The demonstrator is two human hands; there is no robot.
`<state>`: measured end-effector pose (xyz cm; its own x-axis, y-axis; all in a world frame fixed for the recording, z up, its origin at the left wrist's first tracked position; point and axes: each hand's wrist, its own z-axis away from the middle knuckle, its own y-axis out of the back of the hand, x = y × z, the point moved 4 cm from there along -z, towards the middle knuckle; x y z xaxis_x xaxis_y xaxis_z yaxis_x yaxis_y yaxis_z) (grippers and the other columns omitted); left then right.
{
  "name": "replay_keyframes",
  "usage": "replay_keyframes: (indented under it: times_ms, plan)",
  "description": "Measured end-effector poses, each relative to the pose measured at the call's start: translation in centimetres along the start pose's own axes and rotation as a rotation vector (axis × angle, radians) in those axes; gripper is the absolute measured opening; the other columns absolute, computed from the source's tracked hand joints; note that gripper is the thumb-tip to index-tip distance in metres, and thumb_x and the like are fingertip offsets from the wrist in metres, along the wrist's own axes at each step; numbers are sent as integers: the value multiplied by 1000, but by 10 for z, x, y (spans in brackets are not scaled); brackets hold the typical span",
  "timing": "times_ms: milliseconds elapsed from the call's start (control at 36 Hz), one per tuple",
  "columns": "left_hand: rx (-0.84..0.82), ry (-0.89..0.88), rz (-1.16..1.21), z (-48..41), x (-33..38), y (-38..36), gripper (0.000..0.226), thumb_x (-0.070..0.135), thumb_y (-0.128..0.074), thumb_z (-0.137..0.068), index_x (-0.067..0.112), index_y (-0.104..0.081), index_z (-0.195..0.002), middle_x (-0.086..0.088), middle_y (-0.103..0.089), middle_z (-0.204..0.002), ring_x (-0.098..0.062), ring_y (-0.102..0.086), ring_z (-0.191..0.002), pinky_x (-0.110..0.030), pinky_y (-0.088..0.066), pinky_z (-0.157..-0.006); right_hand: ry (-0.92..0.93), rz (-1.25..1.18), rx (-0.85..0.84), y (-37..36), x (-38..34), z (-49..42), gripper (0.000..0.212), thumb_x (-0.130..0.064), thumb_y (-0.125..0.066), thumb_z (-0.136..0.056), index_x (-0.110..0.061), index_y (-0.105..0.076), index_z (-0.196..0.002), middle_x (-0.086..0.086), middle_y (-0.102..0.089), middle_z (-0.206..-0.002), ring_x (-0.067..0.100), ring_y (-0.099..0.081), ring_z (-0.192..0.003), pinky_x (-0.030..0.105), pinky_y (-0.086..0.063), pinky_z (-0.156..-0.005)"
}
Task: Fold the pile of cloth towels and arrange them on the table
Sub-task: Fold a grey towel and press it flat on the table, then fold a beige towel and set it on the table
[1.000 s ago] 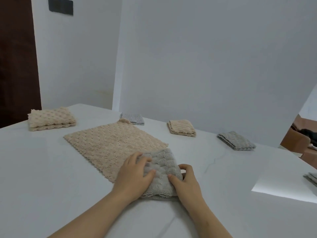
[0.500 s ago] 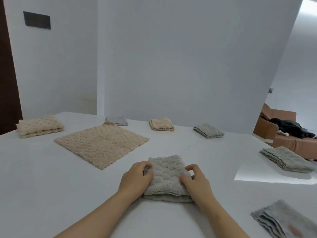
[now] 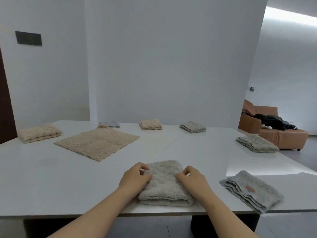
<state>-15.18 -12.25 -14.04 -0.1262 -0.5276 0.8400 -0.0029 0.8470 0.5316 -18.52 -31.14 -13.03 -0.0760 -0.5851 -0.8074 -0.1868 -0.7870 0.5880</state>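
Your left hand (image 3: 135, 180) and right hand (image 3: 193, 182) both curl onto the folded grey towel (image 3: 165, 186), fingers pinching its left and right sides as it lies near the front edge of the white table (image 3: 51, 177). A flat beige towel (image 3: 97, 143) is spread out farther back on your left, with a folded beige towel (image 3: 39, 133) beyond it. On your right, a folded grey stack (image 3: 250, 190) sits at the table's front edge.
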Motion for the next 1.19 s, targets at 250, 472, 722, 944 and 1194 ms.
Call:
replay_keyframes:
  times_ms: [250,472,722,944,1194]
  plan:
    - [43,-83,-175,2,1,11,8,29,-50,-90,27,-53,-98,5,-58,-95,-10,-55,-78,-25,-45,-71,23,76,21,1,-8,-2,15,-30,-55,-78,-19,-47,-85,6,-61,-98,18,-54,-75,32,-43,-67]
    - [129,-169,-521,-9,-10,30,29,27,-42,-94,25,-48,-122,5,-53,-122,-14,-48,-111,-27,-41,-89,149,210,-1,-11,-38,-11,24,-28,-50,-85,-23,-47,-108,0,-48,-109,22,-52,-103,37,-47,-87]
    - [237,-173,-727,-39,-39,70,33,27,-39,-94,26,-47,-126,10,-48,-131,-15,-42,-121,-27,-34,-94,294,436,6,-58,-84,-43,31,-31,-45,-90,-22,-51,-119,-1,-52,-123,20,-43,-114,30,-36,-91]
    - [346,-132,-680,-82,-69,115,31,21,-43,-92,23,-54,-121,7,-54,-126,-18,-46,-117,-30,-36,-92,357,440,-139,-127,-130,-87,32,-29,-44,-91,-20,-49,-122,0,-51,-124,20,-42,-116,30,-35,-92]
    - [424,-66,-636,-131,-124,167,33,13,-47,-91,17,-57,-122,-2,-55,-125,-22,-52,-115,-34,-40,-94,359,322,-208,-223,-166,-128,41,-22,-42,-90,-21,-43,-131,0,-42,-138,19,-36,-129,33,-31,-101]
